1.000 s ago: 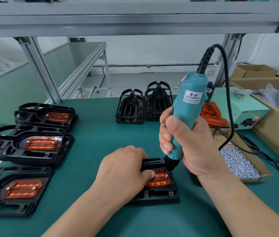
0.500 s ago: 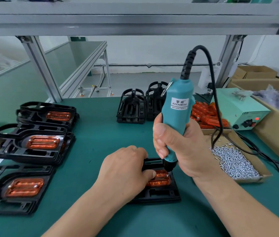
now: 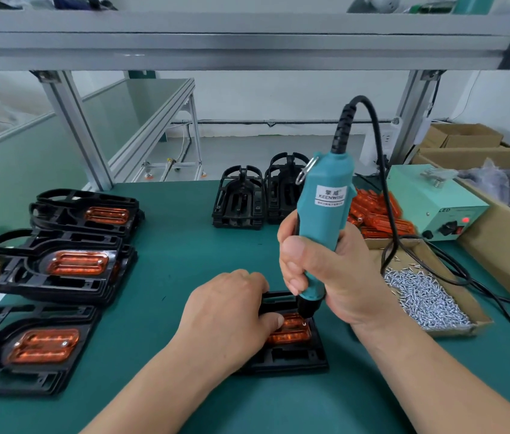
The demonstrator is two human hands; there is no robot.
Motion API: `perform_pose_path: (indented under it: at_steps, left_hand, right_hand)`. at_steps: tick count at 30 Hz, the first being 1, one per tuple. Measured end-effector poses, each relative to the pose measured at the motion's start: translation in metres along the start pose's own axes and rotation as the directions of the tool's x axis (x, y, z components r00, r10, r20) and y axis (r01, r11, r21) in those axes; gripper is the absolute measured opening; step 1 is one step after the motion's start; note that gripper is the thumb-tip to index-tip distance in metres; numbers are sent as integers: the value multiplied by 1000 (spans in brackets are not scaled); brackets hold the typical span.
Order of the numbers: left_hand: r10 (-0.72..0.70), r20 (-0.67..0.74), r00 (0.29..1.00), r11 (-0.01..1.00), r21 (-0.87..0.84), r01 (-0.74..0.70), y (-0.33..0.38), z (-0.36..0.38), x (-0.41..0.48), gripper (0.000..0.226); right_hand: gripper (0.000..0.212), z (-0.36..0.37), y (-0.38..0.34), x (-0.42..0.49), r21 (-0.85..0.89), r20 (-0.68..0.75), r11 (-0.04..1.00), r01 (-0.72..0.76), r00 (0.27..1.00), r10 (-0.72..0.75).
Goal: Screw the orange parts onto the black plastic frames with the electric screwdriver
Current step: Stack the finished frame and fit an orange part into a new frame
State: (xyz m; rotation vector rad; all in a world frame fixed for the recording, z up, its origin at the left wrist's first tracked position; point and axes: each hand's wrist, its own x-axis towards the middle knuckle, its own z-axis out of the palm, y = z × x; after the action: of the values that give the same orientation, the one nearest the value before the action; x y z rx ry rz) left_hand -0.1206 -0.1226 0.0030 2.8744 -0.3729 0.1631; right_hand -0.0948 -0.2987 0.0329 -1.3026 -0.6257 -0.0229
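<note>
Right hand (image 3: pixel 338 277) grips teal cylindrical screwdriver (image 3: pixel 322 214); left hand (image 3: pixel 225 314) clasps flat black frame (image 3: pixel 291 358).

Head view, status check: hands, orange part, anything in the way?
Right hand grips electric screwdriver, bit on orange part. Left hand holds black frame down. No obstruction seen.

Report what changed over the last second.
The right hand tipped the electric screwdriver leftward to nearly upright, and its tip stayed at the orange part. Unchanged: the right hand's grip on the tool, and the left hand holding the black frame down.
</note>
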Motion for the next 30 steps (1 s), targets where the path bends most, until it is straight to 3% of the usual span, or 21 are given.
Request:
perform_pose_path:
  at_steps: [7, 12, 16, 20, 23, 27, 28, 30]
  left_hand:
    - [-2, 14, 1000, 1000, -3, 2, 0, -2, 1, 40]
    - [6, 22, 1000, 1000, -4, -6, 1, -4, 1, 42]
    - [13, 28, 1000, 1000, 3, -13, 3, -5, -1, 42]
    - [2, 51, 999, 1000, 7, -3, 4, -8, 0, 40]
    - [15, 48, 999, 1000, -2, -15, 5, -7, -3, 32]
    - [-61, 15, 998, 923, -379, 63, -13, -13, 3, 32]
    - [-101, 28, 994, 849, -519, 101, -19, -16, 6, 34]
    - [-135, 100, 986, 593, -789, 161, -25, -23, 10, 43]
  right_hand:
    - [24, 1, -3, -5, -76, -12, 995, 70, 997, -71]
    - [29, 2, -6, -3, -101, -114, 992, 79, 989, -91]
    - [29, 2, -10, -5, -108, -91, 990, 95, 990, -105]
    - [33, 3, -20, -1, 87, -110, 984, 154, 983, -145]
    - [23, -6, -20, 1, 198, -247, 963, 184, 960, -132]
    - [20, -26, -7, -1, 326, -451, 932, 156, 893, 9]
    - [21, -30, -5, -1, 353, -479, 923, 155, 877, 36]
    - [22, -38, -2, -1, 388, -512, 908, 161, 857, 67]
